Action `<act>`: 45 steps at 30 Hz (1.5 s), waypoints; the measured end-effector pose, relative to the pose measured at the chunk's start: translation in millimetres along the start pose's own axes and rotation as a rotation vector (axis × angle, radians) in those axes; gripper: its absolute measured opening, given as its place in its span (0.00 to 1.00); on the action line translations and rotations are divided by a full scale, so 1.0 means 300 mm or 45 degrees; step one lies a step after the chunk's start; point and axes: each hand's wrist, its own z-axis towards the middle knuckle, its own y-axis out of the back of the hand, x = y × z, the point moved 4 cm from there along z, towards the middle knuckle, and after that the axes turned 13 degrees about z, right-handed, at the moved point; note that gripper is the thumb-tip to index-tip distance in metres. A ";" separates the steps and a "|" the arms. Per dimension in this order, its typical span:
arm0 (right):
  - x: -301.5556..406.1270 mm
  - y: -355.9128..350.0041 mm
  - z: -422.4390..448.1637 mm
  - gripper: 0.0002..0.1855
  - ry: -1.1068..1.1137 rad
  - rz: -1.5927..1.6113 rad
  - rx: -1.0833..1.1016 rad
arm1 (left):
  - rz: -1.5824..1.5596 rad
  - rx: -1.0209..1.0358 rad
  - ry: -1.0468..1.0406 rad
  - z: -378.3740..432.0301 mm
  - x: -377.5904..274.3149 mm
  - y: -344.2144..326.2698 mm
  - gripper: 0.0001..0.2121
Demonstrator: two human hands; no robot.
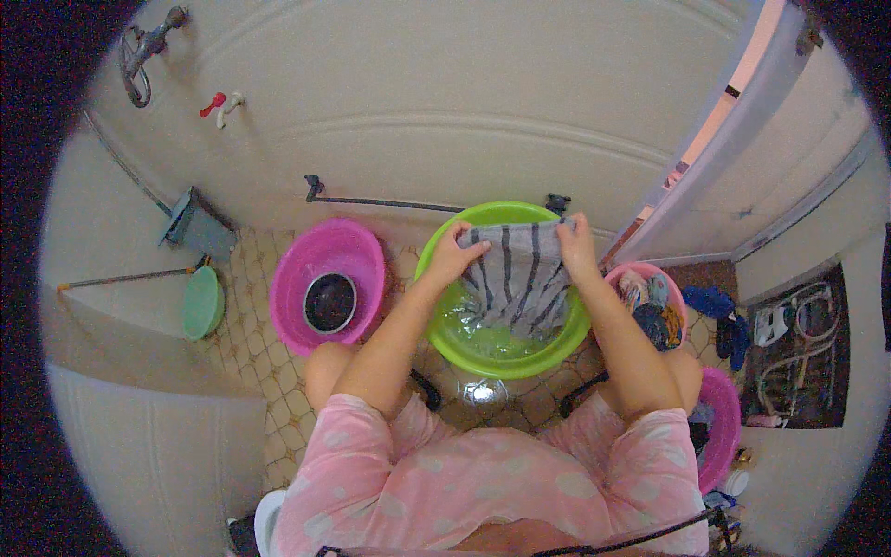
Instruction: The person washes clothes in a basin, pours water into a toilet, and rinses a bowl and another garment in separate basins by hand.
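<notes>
A grey cloth with dark stripes [518, 271] is stretched between my two hands over a lime-green basin [480, 367]. My left hand [456, 254] grips its upper left corner, thumb across the front. At the opposite corner my right hand [576, 244] pinches the fabric. The cloth hangs down, and its lower part lies bunched in the water [480, 341] in the basin. Whether the item is a garment or a plain piece of fabric, I cannot tell.
Left stands a pink basin [285, 299] with a dark round bowl [330, 303] inside. A pink tub of clothes [679, 299] is right, another pink basin [727, 432] behind it. A dustpan [202, 223] leans left by a green basin [202, 303]. Wall taps [223, 104] are upper left.
</notes>
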 end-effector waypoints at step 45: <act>-0.196 -0.148 -0.077 0.13 0.112 -0.573 0.240 | -1.251 0.255 0.728 -0.084 0.174 -0.333 0.19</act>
